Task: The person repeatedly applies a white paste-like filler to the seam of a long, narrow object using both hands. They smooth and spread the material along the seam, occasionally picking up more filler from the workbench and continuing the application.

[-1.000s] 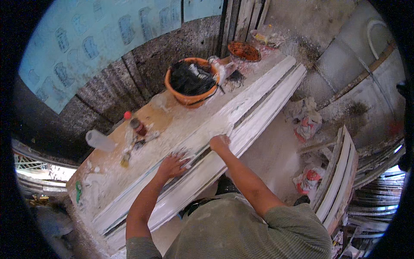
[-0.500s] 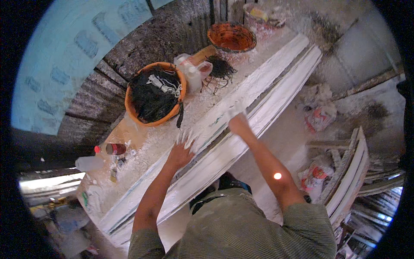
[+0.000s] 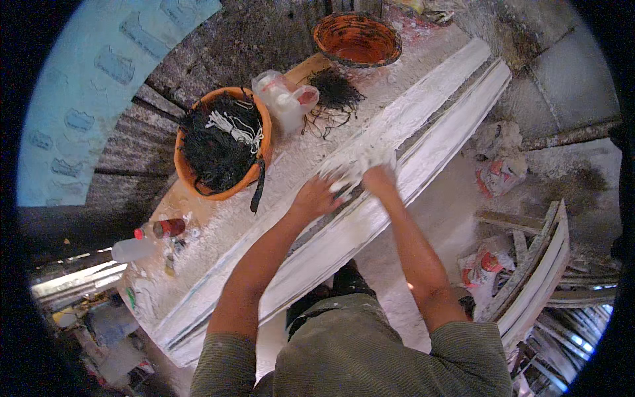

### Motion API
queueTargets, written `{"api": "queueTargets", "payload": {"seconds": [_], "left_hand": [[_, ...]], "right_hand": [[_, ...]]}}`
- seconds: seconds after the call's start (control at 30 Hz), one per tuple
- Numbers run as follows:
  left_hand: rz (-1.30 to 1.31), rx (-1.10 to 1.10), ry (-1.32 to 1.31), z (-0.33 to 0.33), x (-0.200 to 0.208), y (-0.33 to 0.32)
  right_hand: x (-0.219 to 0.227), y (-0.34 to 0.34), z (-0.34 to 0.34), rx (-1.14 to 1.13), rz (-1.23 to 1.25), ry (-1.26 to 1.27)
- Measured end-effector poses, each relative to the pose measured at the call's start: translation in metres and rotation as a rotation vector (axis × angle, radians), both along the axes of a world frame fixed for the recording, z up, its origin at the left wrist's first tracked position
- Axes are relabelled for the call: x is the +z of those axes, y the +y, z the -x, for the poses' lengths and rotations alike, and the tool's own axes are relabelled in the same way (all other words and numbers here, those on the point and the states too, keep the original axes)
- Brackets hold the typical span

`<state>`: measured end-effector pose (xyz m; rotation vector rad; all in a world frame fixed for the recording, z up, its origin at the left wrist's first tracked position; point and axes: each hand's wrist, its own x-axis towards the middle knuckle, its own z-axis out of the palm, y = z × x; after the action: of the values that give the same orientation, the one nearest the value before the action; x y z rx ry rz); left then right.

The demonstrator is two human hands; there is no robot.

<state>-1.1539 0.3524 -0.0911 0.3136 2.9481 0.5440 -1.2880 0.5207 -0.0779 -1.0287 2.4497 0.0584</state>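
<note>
Two long white plaster-like strips point(image 3: 317, 264), narrowing toward the ends with a dark gap between them, lie side by side diagonally across the table. My left hand point(image 3: 319, 194), fingers stretched and coated in wet white paste, rests over the far strip around its middle. Just right of it is my right hand point(image 3: 380, 173), also white at the fingers. Motion smears that hand, so whether it holds anything is hidden. A patch of wet white paste point(image 3: 383, 140) lies on the far strip past the hands.
The dusty table point(image 3: 231, 228) also bears an orange tub point(image 3: 266, 142) of black and white fibres, a translucent jug point(image 3: 286, 109), a dark fibre clump point(image 3: 337, 89), an orange basin point(image 3: 357, 49) and bottles point(image 3: 135, 249). White curved pieces point(image 3: 529, 278) lean at the right.
My left hand has moved right and farther along the far strip, close to my right hand. My right hand has shifted slightly right. The whole view has tilted a little.
</note>
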Motion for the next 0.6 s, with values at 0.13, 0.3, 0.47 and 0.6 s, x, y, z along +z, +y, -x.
{"api": "queueTargets", "payload": {"seconds": [0.13, 0.3, 0.47, 0.6], "left_hand": [[0.242, 0.141, -0.124, 0.044, 0.003, 0.032], [0.002, 0.302, -0.099, -0.032, 0.013, 0.009], [0.172, 0.376, -0.307, -0.192, 0.034, -0.037], [0.216, 0.588, -0.382, -0.307, 0.051, -0.054]], "right_hand": [[-0.004, 0.032, 0.075, -0.32, 0.591, -0.069], [-0.024, 0.018, 0.025, -0.069, -0.107, 0.071], [-0.043, -0.029, -0.129, -0.142, 0.759, 0.223], [-0.045, -0.027, -0.152, -0.111, 0.63, 0.228]]}}
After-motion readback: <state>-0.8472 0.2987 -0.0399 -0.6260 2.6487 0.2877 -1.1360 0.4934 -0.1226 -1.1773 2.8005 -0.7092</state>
